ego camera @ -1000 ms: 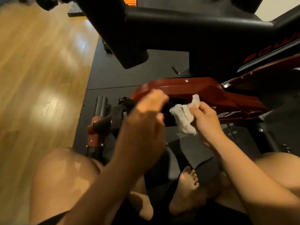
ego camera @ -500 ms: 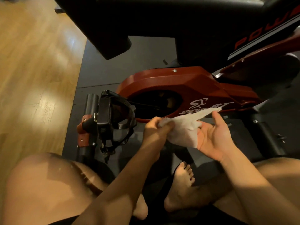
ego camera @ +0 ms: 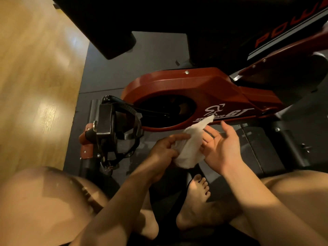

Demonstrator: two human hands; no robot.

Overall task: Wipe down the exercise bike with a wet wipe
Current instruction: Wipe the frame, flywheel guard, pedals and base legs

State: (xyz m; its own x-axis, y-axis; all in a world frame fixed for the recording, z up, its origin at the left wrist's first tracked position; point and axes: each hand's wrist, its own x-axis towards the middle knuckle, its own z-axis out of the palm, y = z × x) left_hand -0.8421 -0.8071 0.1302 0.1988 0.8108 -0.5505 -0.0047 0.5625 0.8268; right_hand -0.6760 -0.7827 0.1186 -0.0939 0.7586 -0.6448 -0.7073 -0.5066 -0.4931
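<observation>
1. Knees and bare feet fill the bottom of the frame; I am sitting on the dark mat (ego camera: 110, 68) close to the exercise bike (ego camera: 204, 86), so nothing down here is part of the wiping.
2. Just above centre, my left hand (ego camera: 165, 150) pinches the near edge of the wet wipe (ego camera: 190, 148), fingers curled onto it. My right hand (ego camera: 221, 146) is spread flat, palm up, with the wipe against its fingers but not gripped. I judge this to be refolding, not wiping.
3. The wipe's far tip overlaps the white logo at the lower edge of the red guard (ego camera: 177, 82); whether it touches the plastic I cannot tell.
4. Centre left, the black pedal (ego camera: 113, 128) with its strap cage hangs beside the guard. It is too dim to say whether it looks wiped.
5. Across the top, the black frame (ego camera: 213, 32) shows no clear damp streaks.
6. My judgement: I am somewhere mid-task, and the guard, pedal and frame may all need passes.
</observation>
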